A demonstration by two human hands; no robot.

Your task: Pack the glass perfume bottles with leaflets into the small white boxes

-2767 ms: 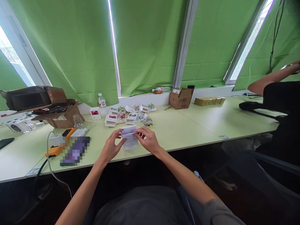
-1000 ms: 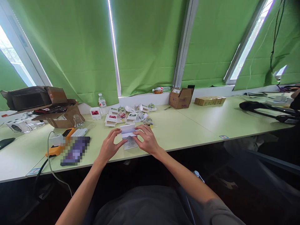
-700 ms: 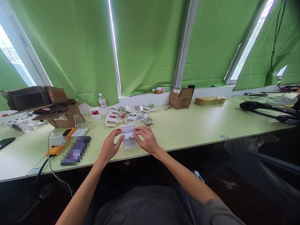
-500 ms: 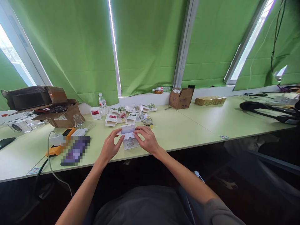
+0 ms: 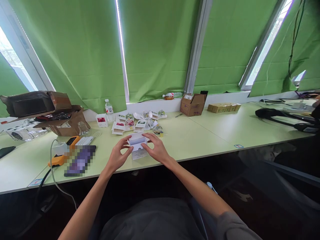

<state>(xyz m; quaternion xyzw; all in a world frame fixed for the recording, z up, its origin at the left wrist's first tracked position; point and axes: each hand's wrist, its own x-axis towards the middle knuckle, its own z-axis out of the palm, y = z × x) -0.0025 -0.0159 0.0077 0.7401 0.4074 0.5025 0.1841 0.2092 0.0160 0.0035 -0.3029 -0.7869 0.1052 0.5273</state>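
Note:
A small white cardboard box [image 5: 139, 154] with printed text on its front stands near the table's front edge, its top flaps raised and its inside showing. My left hand [image 5: 119, 154] grips the box's left side between thumb and fingers. On the opposite side my right hand [image 5: 157, 149] holds the right edge, thumb at the front and fingers behind. Just beyond the box lie a round glass ornament-like item [image 5: 157, 129] and a small yellow cylinder [image 5: 161, 134]. Several opened white boxes with flower pictures [image 5: 118, 127] are grouped farther back.
To the left are a phone-like pixelated item [image 5: 80, 161], an orange device [image 5: 57, 160] with a cable and a torn carton [image 5: 65, 125]. A water bottle [image 5: 109, 110] stands at the back. Rightward sit a brown carton [image 5: 192, 106], a row of small tan boxes [image 5: 222, 107] and a black frame-like object [image 5: 280, 118].
The white box's top has opened wider, so more of its inside shows. My right thumb has shifted slightly down the front; both hands stay at its sides.

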